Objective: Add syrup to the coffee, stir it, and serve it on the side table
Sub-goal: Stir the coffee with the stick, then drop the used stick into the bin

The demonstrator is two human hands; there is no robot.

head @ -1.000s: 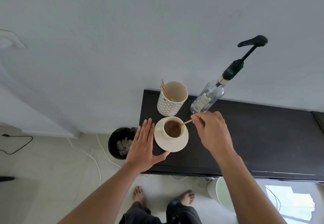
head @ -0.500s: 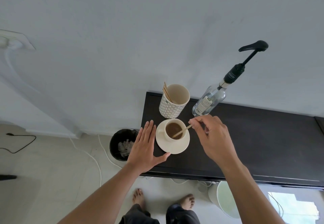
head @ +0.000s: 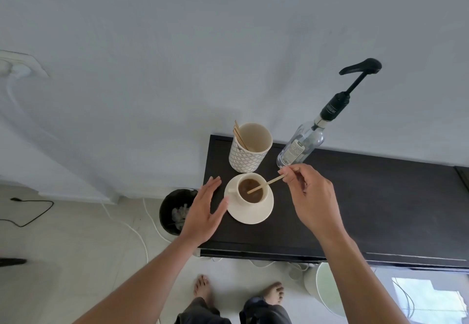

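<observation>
On the floor at the far left lies a black cord [head: 30, 212]. Next comes a round black bin [head: 175, 212] with crumpled paper in it, just beside the dark table [head: 368, 209]. The left hand [head: 203, 212] is flat and open, fingers straight, holding nothing; its thumb is right by the saucer [head: 253, 212]. A white cup of brown coffee [head: 251, 190] sits on that saucer, near the table's left end. Behind it stands a patterned cup [head: 247, 153] with thin wooden sticks inside. A wooden stir stick [head: 266, 184] leans into the coffee. The right hand [head: 312, 196] pinches the stick's top end between thumb and fingertips. Behind that hand stands a clear syrup bottle [head: 302, 143] with a black pump.
</observation>
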